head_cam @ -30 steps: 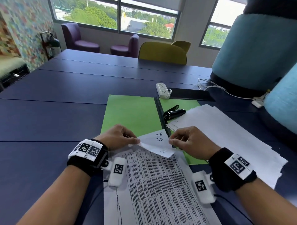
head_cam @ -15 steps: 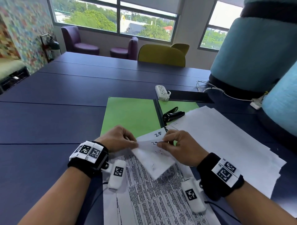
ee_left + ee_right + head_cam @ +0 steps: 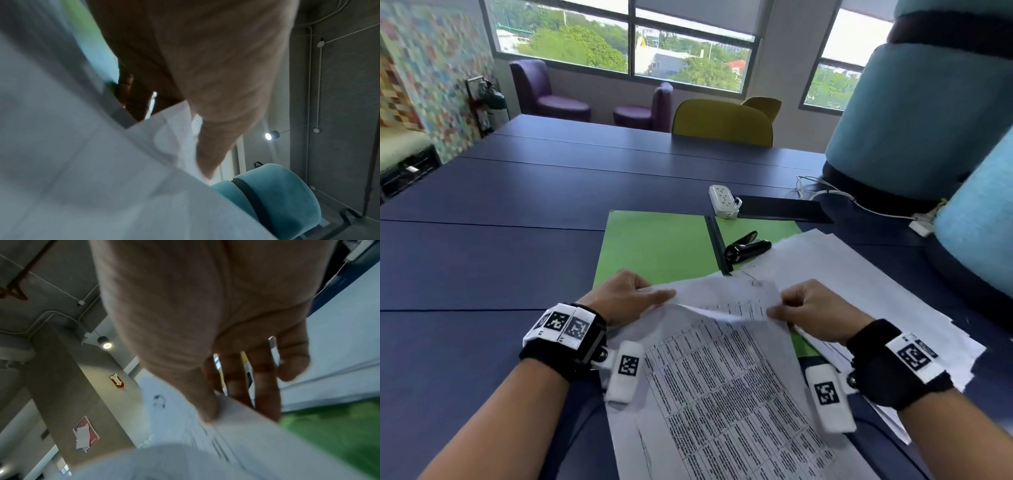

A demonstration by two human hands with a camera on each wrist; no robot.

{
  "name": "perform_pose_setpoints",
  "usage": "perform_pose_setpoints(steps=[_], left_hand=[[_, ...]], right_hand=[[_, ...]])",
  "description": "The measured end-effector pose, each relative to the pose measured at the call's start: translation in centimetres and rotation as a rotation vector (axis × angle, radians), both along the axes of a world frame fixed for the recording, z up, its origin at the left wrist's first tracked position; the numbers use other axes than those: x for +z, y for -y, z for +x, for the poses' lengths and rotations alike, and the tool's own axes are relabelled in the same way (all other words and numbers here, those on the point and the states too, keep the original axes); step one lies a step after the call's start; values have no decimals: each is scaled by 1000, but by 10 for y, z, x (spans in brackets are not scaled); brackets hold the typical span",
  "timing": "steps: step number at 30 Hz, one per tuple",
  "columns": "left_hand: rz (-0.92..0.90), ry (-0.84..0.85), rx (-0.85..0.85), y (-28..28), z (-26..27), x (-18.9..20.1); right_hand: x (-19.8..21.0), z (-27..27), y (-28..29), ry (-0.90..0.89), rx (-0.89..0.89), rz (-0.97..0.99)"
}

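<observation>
1. The printed sheet (image 3: pixel 722 383) lies at the near edge of the counter (image 3: pixel 482 260), straight in front of the person. Its far end is lifted over the near edge of the open green folder (image 3: pixel 654 246).
2. The left grip (image 3: pixel 625 296) pinches the sheet's far-left corner, with the thumb laid flat on top. The right grip (image 3: pixel 815 313) pinches the far-right corner, thumb (image 3: pixel 205 404) on top and fingers (image 3: pixel 265 395) under the paper.
3. Why hold it this way: probably one grip per corner keeps the far edge taut and square, so the strip between them can be folded or turned over without skewing.
4. The far strip curls back toward the person, so it looks like a fold or a page turn in progress. I can't tell which.
5. The black stapler (image 3: pixel 746 248) sits on the folder by its spine, probably kept within reach for fastening. The loose white stack (image 3: pixel 859 284) is fanned along the counter's right side, touching the folder.
6. Hidden or unclear:
   - The lifted strip is motion-blurred.
   - I can't tell whether one sheet or several are pinched.
   - The table print is unreadable.
   - The left grip's fingers are under the paper and mostly out of sight.
   - The sheet's near end is cut off at the frame bottom.
   - Both wrist views are smeared.
   - The flat black slab (image 3: pixel 780 207) beside the power strip (image 3: pixel 722 200) could be a phone or a tablet.
</observation>
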State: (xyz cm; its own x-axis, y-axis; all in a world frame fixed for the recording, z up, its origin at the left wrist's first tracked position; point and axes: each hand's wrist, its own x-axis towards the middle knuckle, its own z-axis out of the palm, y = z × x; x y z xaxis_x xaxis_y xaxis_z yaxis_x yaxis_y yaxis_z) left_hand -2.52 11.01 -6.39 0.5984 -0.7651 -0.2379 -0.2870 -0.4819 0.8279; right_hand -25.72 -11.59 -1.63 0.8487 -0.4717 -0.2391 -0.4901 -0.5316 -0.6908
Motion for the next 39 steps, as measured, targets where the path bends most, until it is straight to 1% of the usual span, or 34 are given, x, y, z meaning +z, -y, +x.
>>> perform_pose_setpoints(steps=[2, 3, 4, 6, 7, 8, 10, 11, 12, 14, 15, 16, 17, 18, 19, 21, 22, 23, 25, 27, 29, 31, 33, 34, 36, 39], left_hand=[[-12, -5, -13, 1, -1, 1], [-9, 5, -34, 1, -2, 1], [-3, 19, -59, 0, -3, 2], [-2, 26, -84, 0, -4, 2], [1, 32, -82, 0, -4, 0], [7, 49, -74, 0, -3, -1], [27, 83, -57, 1, 0, -4], [28, 87, -52, 1, 1, -4], [25, 88, -47, 2, 1, -5], [15, 87, -40, 2, 2, -6], [13, 87, -36, 2, 2, -6], [10, 89, -31, 2, 1, -6], [9, 95, -28, 2, 1, -6], [10, 100, -26, 2, 0, -6], [9, 101, -24, 3, 0, -5], [10, 101, -17, 3, 0, -5], [13, 103, -15, 3, 0, -6], [16, 104, -14, 3, 0, -7], [16, 105, -14, 3, 1, -8], [10, 103, -8, 3, 1, -9], [2, 102, -2, 4, 2, -10], [7, 96, -1, 4, 4, -12], [6, 93, 8, 4, 4, -13], [3, 94, 17, 4, 4, -13], [-2, 94, 23, 5, 3, -13], [-6, 91, 25, 5, 1, -14]], right_hand=[[-3, -3, -1, 200, -197, -55], [-7, -4, 1, 258, -257, -33], [-9, -6, 2, 252, -268, 3], [-13, -12, 2, 133, -194, 38], [-16, -13, 3, 113, -178, 34], [-17, -15, 4, 148, -197, 13], [-15, -16, 6, 274, -288, -35], [-11, -17, 8, 274, -280, -22], [-6, -18, 9, 186, -226, 10], [4, -23, 8, -136, -59, 56], [6, -26, 10, -250, -9, 32], [10, -28, 12, -296, -4, -33], [13, -29, 17, -268, -47, -124], [17, -30, 22, -180, -120, -216], [22, -30, 27, -42, -214, -283], [41, -30, 32, 278, -409, -353], [55, -30, 35, 383, -474, -404], [70, -30, 37, 434, -516, -461], [103, -32, 37, 459, -530, -605], [133, -35, 33, 450, -487, -814], [158, -39, 23, 455, -416, -1009], [170, -39, 8, 449, -312, -1121], [163, -34, -5, 385, -219, -1207], [151, -30, -9, 305, -180, -1249], [117, -21, -13, 70, -83, -1308], [61, -11, -15, -384, 82, -1254]])
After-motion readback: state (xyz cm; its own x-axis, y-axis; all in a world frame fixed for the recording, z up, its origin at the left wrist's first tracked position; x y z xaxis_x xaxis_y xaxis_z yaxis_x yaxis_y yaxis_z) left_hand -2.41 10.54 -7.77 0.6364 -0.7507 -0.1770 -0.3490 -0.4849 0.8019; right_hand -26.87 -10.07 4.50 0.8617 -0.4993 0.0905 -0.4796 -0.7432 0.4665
